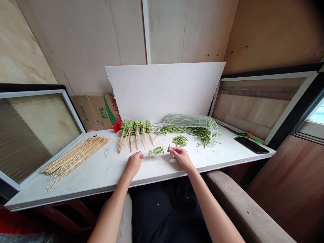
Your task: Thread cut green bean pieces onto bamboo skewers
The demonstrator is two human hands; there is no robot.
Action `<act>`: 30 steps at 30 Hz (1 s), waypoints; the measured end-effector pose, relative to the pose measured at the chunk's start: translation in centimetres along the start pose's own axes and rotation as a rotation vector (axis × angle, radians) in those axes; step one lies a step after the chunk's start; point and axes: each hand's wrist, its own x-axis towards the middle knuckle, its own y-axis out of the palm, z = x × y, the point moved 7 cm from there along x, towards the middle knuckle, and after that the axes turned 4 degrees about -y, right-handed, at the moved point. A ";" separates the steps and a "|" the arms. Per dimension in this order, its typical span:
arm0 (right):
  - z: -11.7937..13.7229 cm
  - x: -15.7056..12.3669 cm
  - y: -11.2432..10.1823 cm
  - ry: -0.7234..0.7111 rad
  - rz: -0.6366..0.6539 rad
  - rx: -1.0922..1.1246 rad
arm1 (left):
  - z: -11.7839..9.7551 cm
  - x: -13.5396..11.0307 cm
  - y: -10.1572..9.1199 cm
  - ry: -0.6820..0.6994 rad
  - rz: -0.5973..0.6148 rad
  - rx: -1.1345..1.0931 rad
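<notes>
My left hand (134, 162) is closed on one end of a thin skewer, held level just above the white table. Along that skewer sits a row of short green bean pieces (156, 151), threaded crosswise with small gaps at the left. At the skewer's other end, my right hand (181, 157) pinches a single green bean piece (169, 147) between thumb and fingertips. Whether the tip has gone into this piece is too small to tell. Just beyond my right hand lies a small pile of cut green bean pieces (180, 141).
Finished bean skewers (136, 127) are stacked at the back, sticks toward me. Long green beans fill a clear plastic bag (188, 120) at the back right. Bare bamboo skewers (78, 157) lie on the left, a phone (251, 145) on the right. A cardboard box (97, 111) stands behind.
</notes>
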 end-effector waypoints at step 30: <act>-1.4 0.5 -0.7 0.020 -0.060 0.051 | -0.2 -0.1 0.0 0.006 0.003 -0.013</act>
